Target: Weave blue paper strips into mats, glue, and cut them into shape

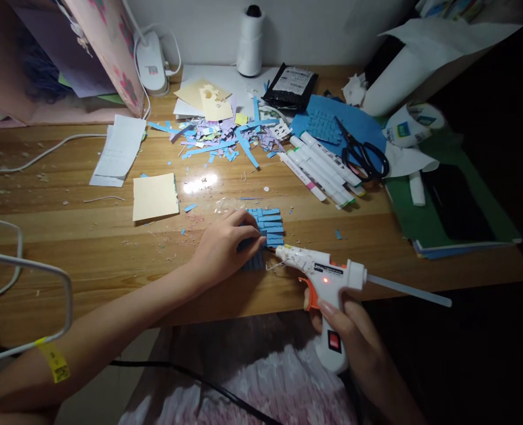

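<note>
My right hand (350, 330) is wrapped round the handle of a white hot glue gun (306, 262) with an orange trigger and a lit red light. A glue stick (407, 290) juts from its rear. The gun's nozzle points left at a small mat of woven blue paper strips (273, 227) near the table's front edge. Over the mat's left part lies my left hand (228, 242), its bent fingers and thumb closed together on a blue strip, close to the nozzle. The palm side of that hand and the strips under it are hidden.
Paper scraps (226, 136) are heaped at the back. Markers (323, 171), black scissors (363, 156) and another woven blue mat (326, 127) lie to the right. A cream paper square (155, 196) lies left of my hand. A black cord (190, 378) crosses below the table edge.
</note>
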Demonstrator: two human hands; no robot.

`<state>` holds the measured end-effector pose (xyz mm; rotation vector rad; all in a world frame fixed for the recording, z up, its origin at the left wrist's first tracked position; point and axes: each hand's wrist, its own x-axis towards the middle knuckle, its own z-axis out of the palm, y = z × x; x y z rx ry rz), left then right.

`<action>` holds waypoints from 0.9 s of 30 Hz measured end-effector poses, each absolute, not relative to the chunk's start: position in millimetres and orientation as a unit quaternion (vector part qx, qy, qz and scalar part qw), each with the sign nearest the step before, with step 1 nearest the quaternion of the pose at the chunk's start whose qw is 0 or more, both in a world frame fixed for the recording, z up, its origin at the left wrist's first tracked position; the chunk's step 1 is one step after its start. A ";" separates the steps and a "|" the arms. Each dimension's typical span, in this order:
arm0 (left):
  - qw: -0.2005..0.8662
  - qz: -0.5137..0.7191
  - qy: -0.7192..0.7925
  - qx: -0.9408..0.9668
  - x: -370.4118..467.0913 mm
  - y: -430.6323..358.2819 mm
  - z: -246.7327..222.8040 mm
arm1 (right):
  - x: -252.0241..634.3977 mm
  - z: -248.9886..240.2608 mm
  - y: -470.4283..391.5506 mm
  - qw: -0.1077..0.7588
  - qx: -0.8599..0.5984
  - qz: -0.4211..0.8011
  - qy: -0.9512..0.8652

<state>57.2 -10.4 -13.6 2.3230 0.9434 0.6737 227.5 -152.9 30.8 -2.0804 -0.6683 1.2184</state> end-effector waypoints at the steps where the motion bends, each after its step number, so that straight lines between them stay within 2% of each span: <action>1: 0.270 0.250 0.351 0.861 57.5 -10.2 -13.6 | 227.0 31.7 -152.3 0.310 -0.794 0.455 -0.258; 15: 0.257 0.244 0.353 0.866 57.4 -9.5 -14.5 | 227.2 40.9 -142.6 0.297 -0.790 0.417 -0.336; 27: 0.267 0.239 0.318 0.878 54.5 -7.2 -13.9 | 232.1 33.9 -149.7 0.305 -0.789 0.460 -0.269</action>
